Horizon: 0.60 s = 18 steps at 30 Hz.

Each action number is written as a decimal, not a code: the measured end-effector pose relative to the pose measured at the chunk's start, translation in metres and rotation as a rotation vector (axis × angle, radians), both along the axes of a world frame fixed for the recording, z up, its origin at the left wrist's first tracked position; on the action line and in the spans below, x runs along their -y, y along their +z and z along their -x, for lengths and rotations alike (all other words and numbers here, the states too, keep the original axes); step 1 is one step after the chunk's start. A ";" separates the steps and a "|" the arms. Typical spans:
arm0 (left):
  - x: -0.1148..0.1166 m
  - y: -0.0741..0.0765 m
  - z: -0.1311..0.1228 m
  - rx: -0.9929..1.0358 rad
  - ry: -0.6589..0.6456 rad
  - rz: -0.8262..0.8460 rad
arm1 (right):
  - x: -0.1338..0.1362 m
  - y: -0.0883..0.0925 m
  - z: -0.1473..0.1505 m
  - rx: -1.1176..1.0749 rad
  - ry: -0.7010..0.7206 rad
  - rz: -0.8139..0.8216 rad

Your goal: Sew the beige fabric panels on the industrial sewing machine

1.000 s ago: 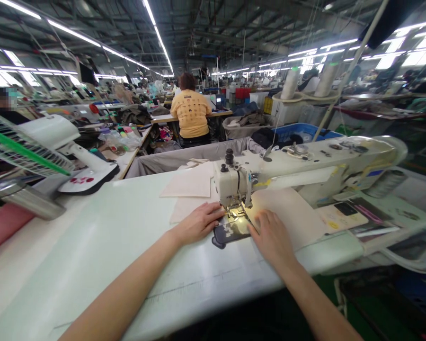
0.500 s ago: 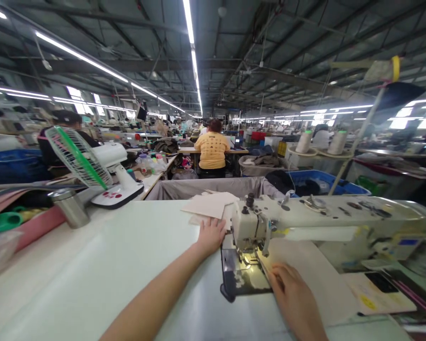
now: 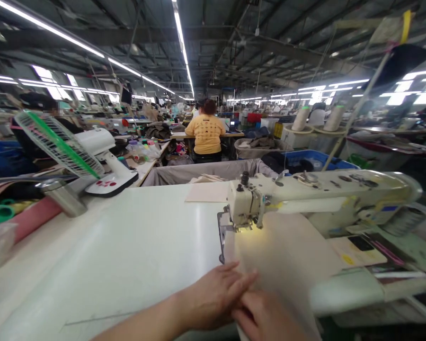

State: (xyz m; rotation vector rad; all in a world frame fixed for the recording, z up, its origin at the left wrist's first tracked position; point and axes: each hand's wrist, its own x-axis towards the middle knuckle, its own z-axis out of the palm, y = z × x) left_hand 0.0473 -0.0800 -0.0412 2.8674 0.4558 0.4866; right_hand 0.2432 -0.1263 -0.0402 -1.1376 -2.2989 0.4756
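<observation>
Head view showed a flat, pale beige fabric panel [image 3: 291, 246] under and before the cream metal sewing machine [image 3: 305, 192], covering most of the black metal plate [image 3: 221, 237] bare earlier. Nearer than the machine, the hands had met: left hand [image 3: 216, 293] half open over the panel, right hand [image 3: 268, 315] curled, its grip unclear.

Has a bare left hand [image 3: 215, 296] with slim fingers [image 3: 244, 284], a bare right hand [image 3: 268, 317], partly blurred, and an uncovered left forearm [image 3: 149, 319], smoothly rounded, tapering handward
</observation>
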 end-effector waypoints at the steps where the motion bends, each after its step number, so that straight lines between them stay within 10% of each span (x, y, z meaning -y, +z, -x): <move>1: 0.005 0.000 0.005 -0.015 0.027 0.033 | 0.004 0.007 0.002 -0.027 0.040 0.101; 5: 0.013 0.009 0.038 -0.059 0.086 0.056 | 0.012 0.023 -0.032 -0.121 0.053 0.143; 14: 0.023 0.032 0.081 -0.098 0.155 0.237 | 0.022 -0.007 -0.073 0.113 0.168 -0.140; 18: 0.014 0.044 0.076 0.024 0.390 0.629 | -0.007 -0.002 -0.054 -0.219 0.048 0.183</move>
